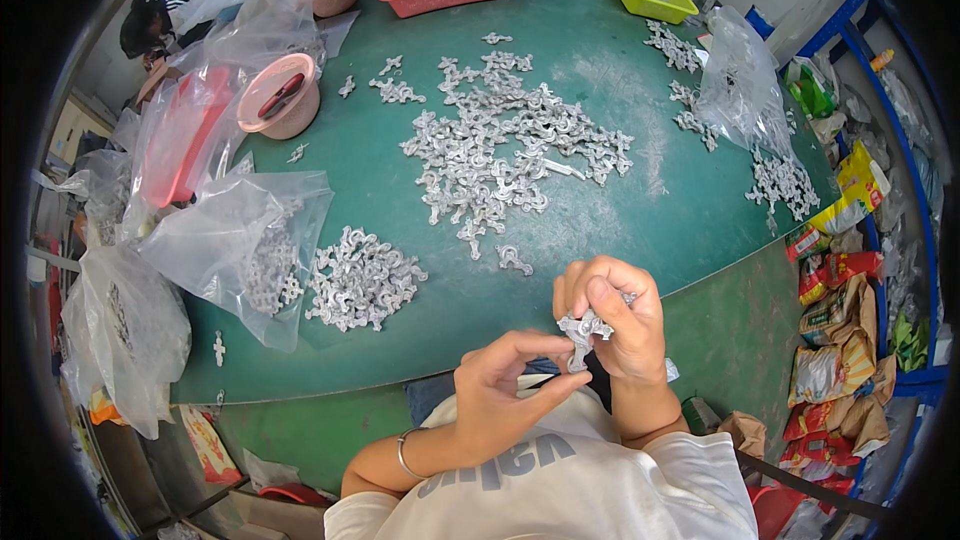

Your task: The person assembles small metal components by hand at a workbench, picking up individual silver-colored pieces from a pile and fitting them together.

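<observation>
Close in front of my body, just off the table's near edge, both hands meet at a small grey metal casting [583, 332] with knobbly, cross-like arms. The thumb and index finger of my left hand [505, 380] pinch its lower end. My right hand [622, 318] curls round its upper part, the thumb bent over it; another grey bit shows by that thumb, and whether it belongs to the same piece I cannot tell. Beyond my hands, a large loose heap of similar castings [490, 145] covers the table's middle. One single casting [514, 260] lies nearest my right hand.
A denser pile of castings [365, 280] sits left, beside an open plastic bag [245, 245]. More castings [783, 185] lie right, by another clear bag [745, 80]. At the back stand a red tray [455, 0] and a yellow-green basket [655, 2]; a pink bucket [280, 97] holds red-handled pliers.
</observation>
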Demonstrator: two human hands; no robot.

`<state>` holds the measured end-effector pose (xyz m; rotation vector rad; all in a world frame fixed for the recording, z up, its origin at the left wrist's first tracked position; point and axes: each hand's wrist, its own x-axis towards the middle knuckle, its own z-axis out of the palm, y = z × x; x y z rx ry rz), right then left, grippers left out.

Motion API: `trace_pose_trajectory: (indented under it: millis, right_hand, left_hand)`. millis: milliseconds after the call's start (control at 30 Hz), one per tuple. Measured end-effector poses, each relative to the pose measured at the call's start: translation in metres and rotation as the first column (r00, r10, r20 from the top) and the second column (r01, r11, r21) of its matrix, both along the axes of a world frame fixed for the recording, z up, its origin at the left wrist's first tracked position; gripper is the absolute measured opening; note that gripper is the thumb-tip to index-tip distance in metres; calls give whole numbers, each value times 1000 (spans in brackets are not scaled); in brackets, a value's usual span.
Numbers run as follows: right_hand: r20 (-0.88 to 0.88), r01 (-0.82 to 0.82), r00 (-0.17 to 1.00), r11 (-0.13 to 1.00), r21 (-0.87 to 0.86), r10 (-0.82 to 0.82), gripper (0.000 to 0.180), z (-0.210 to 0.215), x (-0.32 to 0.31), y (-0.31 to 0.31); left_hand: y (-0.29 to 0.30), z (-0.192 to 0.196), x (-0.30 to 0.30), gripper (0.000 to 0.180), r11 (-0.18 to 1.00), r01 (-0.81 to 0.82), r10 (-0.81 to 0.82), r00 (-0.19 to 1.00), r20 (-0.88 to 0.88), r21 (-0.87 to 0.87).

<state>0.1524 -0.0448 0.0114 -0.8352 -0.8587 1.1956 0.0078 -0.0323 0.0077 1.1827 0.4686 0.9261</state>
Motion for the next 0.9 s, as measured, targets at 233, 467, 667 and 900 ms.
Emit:
trace_pose_trajectory:
  millis: [233, 467, 667, 900]
  right_hand:
    - [57, 38, 998, 998, 52, -41, 21, 1, 1, -1]
    - [132, 71, 988, 992, 104, -85, 18, -1, 5, -2]
    - [120, 88, 988, 990, 106, -100, 20, -5, 5, -2]
    - [296, 198, 917, 949, 244, -267, 14, -7, 7, -2]
  left_hand:
    - [1, -1, 0, 31, 1000, 10, -10, 1000, -12, 13]
    - [1, 0, 4, 29, 1000, -29, 29, 1000, 5, 12]
    - [3, 0, 3, 28, 999, 8, -7, 1000, -27, 40]
    - [6, -3, 1, 26, 995, 24, -25, 1000, -5, -98]
